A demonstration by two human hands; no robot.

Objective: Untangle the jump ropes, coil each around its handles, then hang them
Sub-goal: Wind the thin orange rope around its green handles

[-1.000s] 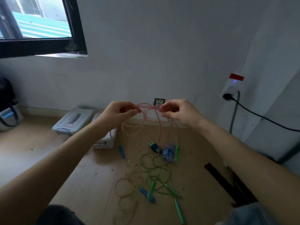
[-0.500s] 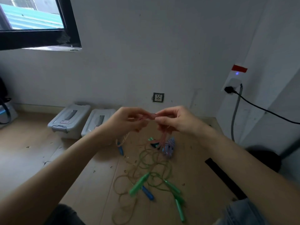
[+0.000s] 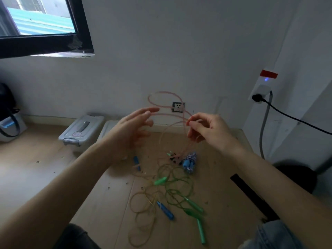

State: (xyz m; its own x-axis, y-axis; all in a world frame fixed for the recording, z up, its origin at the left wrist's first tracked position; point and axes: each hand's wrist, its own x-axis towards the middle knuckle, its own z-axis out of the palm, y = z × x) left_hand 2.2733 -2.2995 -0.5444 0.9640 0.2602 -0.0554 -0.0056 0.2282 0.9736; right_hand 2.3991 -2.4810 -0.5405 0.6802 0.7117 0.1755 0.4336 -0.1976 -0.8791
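Left hand [image 3: 132, 126] is spread open in mid-air, fingers straight, with a pink rope [image 3: 167, 115] strand passing at its fingertips; it grips nothing. To its right, pink loops arc up before the wall socket [image 3: 178, 106]. Further right, the right hand [image 3: 206, 129] pinches the pink strands between thumb and fingers, and they trail down to the floor [image 3: 53, 177]. Below lie the tangled green rope [image 3: 177, 189], yellow rope [image 3: 143, 212] and a blue handle [image 3: 165, 211]. The knot looks best eased by holding the pinch steady while the free hand feeds one loop through, without tugging.
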